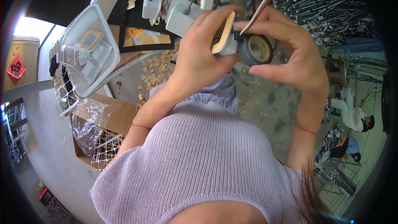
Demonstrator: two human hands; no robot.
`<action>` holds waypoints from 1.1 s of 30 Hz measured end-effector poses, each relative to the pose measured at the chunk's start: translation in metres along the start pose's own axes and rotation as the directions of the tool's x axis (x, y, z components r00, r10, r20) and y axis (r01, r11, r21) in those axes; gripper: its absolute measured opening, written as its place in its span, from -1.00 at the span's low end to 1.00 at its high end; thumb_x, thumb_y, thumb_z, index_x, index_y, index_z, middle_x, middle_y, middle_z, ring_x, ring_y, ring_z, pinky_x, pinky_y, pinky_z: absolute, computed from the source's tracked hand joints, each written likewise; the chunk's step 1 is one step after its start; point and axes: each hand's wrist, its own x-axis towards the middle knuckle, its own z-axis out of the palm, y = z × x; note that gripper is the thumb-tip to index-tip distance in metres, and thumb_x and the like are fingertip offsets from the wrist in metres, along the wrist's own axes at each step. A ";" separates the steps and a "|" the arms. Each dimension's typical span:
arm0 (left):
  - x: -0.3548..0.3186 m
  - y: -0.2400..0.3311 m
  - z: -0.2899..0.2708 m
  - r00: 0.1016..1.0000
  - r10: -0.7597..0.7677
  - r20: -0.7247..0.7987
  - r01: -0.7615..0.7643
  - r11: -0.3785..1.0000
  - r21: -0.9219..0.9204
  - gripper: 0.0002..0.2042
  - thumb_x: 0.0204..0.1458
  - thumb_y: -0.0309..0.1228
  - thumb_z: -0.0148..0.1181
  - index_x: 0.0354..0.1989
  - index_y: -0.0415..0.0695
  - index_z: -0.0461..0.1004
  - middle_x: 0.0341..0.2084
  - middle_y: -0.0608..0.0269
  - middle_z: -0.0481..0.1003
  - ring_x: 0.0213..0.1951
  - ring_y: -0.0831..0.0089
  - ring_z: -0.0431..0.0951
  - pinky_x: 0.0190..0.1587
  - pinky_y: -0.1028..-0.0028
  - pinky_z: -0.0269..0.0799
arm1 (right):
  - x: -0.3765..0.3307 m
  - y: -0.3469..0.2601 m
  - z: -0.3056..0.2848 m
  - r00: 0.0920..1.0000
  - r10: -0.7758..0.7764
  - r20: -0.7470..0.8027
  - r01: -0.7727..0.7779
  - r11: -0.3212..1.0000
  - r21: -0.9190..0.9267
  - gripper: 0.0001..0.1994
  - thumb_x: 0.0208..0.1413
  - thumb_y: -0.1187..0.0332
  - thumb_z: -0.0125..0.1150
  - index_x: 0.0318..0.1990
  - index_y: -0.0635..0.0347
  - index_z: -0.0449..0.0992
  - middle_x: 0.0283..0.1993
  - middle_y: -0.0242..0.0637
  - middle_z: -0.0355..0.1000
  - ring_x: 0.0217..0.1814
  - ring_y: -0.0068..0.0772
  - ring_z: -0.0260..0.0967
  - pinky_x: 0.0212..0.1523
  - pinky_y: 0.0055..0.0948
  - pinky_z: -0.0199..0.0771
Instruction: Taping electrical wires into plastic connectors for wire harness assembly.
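Note:
My left hand (198, 45) is closed round a small white plastic housing (229, 49), whose tan-edged rim faces left. A white and dark red cable (260, 12) comes down from above to the housing, with a black wrap at the joint. My right hand (302, 58) curves round a roll of black tape (248, 52) with a tan core, right beside the housing. Its forefinger and thumb reach to the roll and the cable end; the roll's left side is blurred. Above my hands hang several similar white housings (178, 16) with wires.
A white plastic tub (99, 20) with white parts stands at the left. Below it are a cardboard box (118, 116) and clear plastic wrap (87, 120). Tan paper scraps (155, 72) litter the floor. Bundled cables (319, 12) fill the upper right; two people (352, 110) sit far right.

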 end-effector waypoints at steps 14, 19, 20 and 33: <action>-0.007 -0.010 -0.005 0.395 0.399 0.828 0.919 -0.164 -0.359 -0.39 -0.32 -0.31 0.11 -0.09 -0.59 0.35 -0.39 -0.29 0.50 -0.29 -0.03 0.60 -0.41 0.36 0.61 | 0.031 0.034 0.006 0.987 -0.157 0.043 0.112 0.844 0.524 -0.36 -0.09 0.50 0.30 0.23 0.25 0.26 0.13 -0.24 0.36 0.16 -0.36 0.31 0.21 -0.35 0.25; -0.008 -0.005 0.000 0.294 0.628 0.720 0.951 -0.264 -0.158 -0.39 -0.29 -0.26 0.11 -0.17 -0.66 0.32 -0.58 -0.19 0.43 -0.56 0.15 0.53 -0.55 0.38 0.48 | 0.061 0.039 -0.004 0.861 -0.425 0.279 0.263 0.842 0.471 -0.54 -0.16 0.27 0.47 -0.09 0.32 0.55 -0.04 -0.08 0.39 -0.08 -0.26 0.37 -0.09 -0.38 0.36; -0.011 -0.003 -0.002 0.301 0.625 0.721 0.949 -0.266 -0.166 -0.39 -0.29 -0.26 0.11 -0.17 -0.66 0.32 -0.58 -0.19 0.43 -0.56 0.15 0.53 -0.55 0.38 0.48 | 0.065 0.039 -0.007 0.858 -0.428 0.284 0.263 0.841 0.474 -0.54 -0.16 0.27 0.47 -0.09 0.32 0.55 -0.04 -0.08 0.39 -0.08 -0.26 0.37 -0.09 -0.38 0.36; -0.009 -0.009 -0.012 0.489 0.191 0.851 0.869 -0.025 -0.494 -0.53 -0.33 -0.29 0.10 -0.27 -0.48 0.41 -0.65 0.03 0.42 -0.63 0.35 0.44 -0.58 0.48 0.31 | 0.058 0.030 -0.011 0.870 -0.351 0.346 0.351 0.934 0.066 -0.75 -0.22 0.68 0.21 -0.32 0.19 0.56 0.01 -0.18 0.28 0.04 -0.27 0.32 -0.05 -0.43 0.36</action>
